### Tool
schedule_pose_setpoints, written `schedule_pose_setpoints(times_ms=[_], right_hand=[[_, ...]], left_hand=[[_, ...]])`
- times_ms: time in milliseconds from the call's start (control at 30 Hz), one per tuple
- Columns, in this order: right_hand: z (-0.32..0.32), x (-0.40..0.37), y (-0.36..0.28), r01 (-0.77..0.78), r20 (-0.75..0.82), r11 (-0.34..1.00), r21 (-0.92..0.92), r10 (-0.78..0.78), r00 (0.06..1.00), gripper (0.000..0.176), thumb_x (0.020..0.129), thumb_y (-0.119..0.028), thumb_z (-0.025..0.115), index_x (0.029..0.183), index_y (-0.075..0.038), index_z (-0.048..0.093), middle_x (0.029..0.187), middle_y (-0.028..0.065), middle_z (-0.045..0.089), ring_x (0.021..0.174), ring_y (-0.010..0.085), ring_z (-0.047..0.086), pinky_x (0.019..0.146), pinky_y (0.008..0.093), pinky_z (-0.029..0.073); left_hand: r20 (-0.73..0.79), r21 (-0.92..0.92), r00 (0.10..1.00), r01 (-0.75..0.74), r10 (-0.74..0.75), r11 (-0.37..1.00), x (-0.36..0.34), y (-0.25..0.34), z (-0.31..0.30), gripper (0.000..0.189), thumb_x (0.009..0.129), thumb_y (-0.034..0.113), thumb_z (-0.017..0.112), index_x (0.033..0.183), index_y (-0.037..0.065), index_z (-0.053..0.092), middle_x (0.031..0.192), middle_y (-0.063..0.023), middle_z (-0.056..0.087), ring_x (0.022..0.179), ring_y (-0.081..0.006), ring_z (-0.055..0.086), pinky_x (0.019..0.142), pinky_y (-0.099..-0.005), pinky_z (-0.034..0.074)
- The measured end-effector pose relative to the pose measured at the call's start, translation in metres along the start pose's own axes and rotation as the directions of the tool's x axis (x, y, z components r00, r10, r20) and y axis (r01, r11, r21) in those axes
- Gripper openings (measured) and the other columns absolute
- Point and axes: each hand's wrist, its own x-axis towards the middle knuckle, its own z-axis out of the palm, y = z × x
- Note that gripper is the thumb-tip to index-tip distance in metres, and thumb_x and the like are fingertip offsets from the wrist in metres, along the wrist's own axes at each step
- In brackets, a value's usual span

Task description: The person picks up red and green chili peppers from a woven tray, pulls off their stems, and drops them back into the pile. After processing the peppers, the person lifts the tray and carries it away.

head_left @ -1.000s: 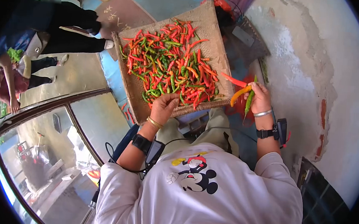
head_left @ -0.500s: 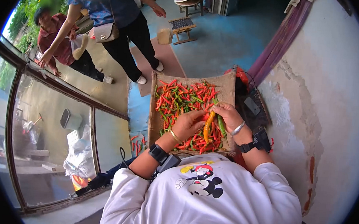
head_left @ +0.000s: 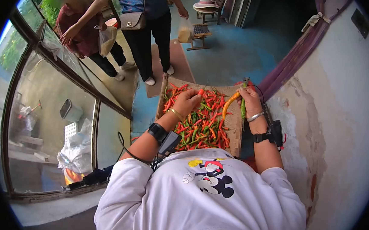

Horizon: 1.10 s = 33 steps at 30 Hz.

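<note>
A shallow woven tray (head_left: 236, 133) in front of me bears many red and green chili peppers (head_left: 198, 129). My right hand (head_left: 250, 103), over the tray's far right part, is closed on a long orange-yellow pepper (head_left: 228, 106) and a green pepper (head_left: 243, 108), which both hang down from the fingers. My left hand (head_left: 187, 102) is closed over the tray's far left part. A red pepper (head_left: 201, 92) sticks out at its fingertips. The palms of both hands are hidden.
Two people stand beyond the tray at the left, with plastic bags (head_left: 107, 40). A framed window (head_left: 63, 78) runs along the left, a rough wall (head_left: 317, 107) along the right. A hat (head_left: 207, 3) lies on a chair, near a low stool (head_left: 201, 30).
My hands have moved apart: the right one outward with the orange-yellow and green peppers, the left one away from me and slightly left. The person in red stands closer to the window.
</note>
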Motion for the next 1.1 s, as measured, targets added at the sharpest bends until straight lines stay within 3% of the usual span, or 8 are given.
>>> schedule_pose_setpoints(times_ms=[167, 300, 400, 700, 767, 833, 967, 1100], right_hand=[[0.010, -0.008, 0.037, -0.128, 0.237, 0.900, -0.416, 0.243, 0.941, 0.020, 0.080, -0.019, 0.055, 0.077, 0.000, 0.058, 0.061, 0.0020, 0.054, 0.048, 0.0089, 0.049, 0.047, 0.0206, 0.042], [0.022, -0.009, 0.040, -0.037, 0.228, 0.907, -0.420, 0.145, 0.963, 0.020, 0.081, -0.018, 0.054, 0.082, 0.001, 0.057, 0.061, 0.0026, 0.054, 0.051, 0.0104, 0.050, 0.050, 0.0217, 0.044], [0.036, -0.013, 0.023, -0.198, 0.193, 0.968, 0.152, 0.167, 0.967, 0.016, 0.081, -0.018, 0.053, 0.087, -0.002, 0.055, 0.063, 0.0024, 0.055, 0.052, 0.0099, 0.051, 0.050, 0.0227, 0.045], [0.019, -0.023, 0.046, -0.436, 0.372, 0.885, 0.164, 0.354, 0.858, 0.015, 0.082, -0.020, 0.051, 0.076, -0.007, 0.052, 0.062, 0.0018, 0.052, 0.048, 0.0099, 0.049, 0.042, 0.0223, 0.042], [0.013, -0.029, 0.051, -0.687, 0.448, 0.647, 0.331, 0.533, 0.718, 0.017, 0.082, -0.023, 0.051, 0.074, -0.008, 0.050, 0.062, 0.0024, 0.050, 0.048, 0.0111, 0.048, 0.041, 0.0243, 0.041], [0.005, -0.025, 0.062, -0.698, 0.435, 0.645, 0.312, 0.556, 0.708, 0.019, 0.083, -0.025, 0.050, 0.074, -0.009, 0.050, 0.062, 0.0026, 0.048, 0.049, 0.0122, 0.048, 0.039, 0.0255, 0.039], [-0.022, -0.012, 0.078, -0.521, 0.147, 0.813, 0.258, 0.500, 0.853, 0.022, 0.083, -0.027, 0.048, 0.075, -0.007, 0.050, 0.059, 0.0040, 0.049, 0.048, 0.0136, 0.049, 0.039, 0.0267, 0.041], [-0.038, 0.008, 0.059, -0.335, -0.077, 0.901, 0.276, 0.368, 0.926, 0.018, 0.083, -0.021, 0.047, 0.077, -0.004, 0.050, 0.059, 0.0049, 0.051, 0.047, 0.0144, 0.048, 0.039, 0.0264, 0.041]], left_hand=[[0.079, -0.070, 0.997, 0.023, -0.018, 0.997, 0.006, 0.014, 0.009, 0.020, 0.087, 0.022, 0.044, 0.088, 0.004, 0.052, 0.070, -0.0004, 0.052, 0.057, -0.0083, 0.050, 0.049, -0.0207, 0.041], [0.059, -0.086, 0.996, 0.071, -0.066, 0.994, 0.009, 0.002, 0.022, 0.022, 0.087, 0.025, 0.045, 0.081, 0.005, 0.053, 0.065, -0.0001, 0.052, 0.052, -0.0069, 0.048, 0.045, -0.0192, 0.039], [0.101, -0.020, 0.994, 0.048, -0.045, 0.999, -0.006, 0.010, 0.035, 0.025, 0.087, 0.026, 0.045, 0.075, 0.005, 0.053, 0.056, 0.0007, 0.050, 0.044, -0.0056, 0.045, 0.039, -0.0188, 0.035], [0.214, 0.110, 0.965, 0.133, -0.154, 0.985, -0.014, -0.018, 0.027, 0.029, 0.087, 0.031, 0.042, 0.075, 0.007, 0.053, 0.053, 0.0009, 0.050, 0.040, -0.0049, 0.042, 0.037, -0.0181, 0.033], [0.261, 0.168, 0.951, 0.125, -0.166, 0.978, -0.015, -0.027, 0.028, 0.030, 0.087, 0.031, 0.042, 0.074, 0.007, 0.054, 0.051, 0.0010, 0.049, 0.041, -0.0050, 0.043, 0.037, -0.0179, 0.033], [0.269, 0.152, 0.950, 0.118, -0.156, 0.981, -0.020, -0.025, 0.031, 0.031, 0.087, 0.031, 0.042, 0.075, 0.005, 0.055, 0.051, 0.0007, 0.049, 0.041, -0.0057, 0.044, 0.037, -0.0189, 0.034], [-0.216, 0.109, 0.976, -0.009, 0.032, 0.994, -0.004, -0.083, 0.017, 0.021, 0.085, 0.020, 0.049, 0.086, 0.000, 0.057, 0.062, 0.0025, 0.049, 0.054, -0.0052, 0.043, 0.047, -0.0197, 0.036], [-0.212, -0.124, 0.975, 0.040, -0.066, 0.991, -0.001, -0.093, -0.005, 0.017, 0.082, 0.014, 0.049, 0.086, -0.002, 0.056, 0.061, -0.0003, 0.049, 0.051, -0.0071, 0.042, 0.046, -0.0217, 0.036]])
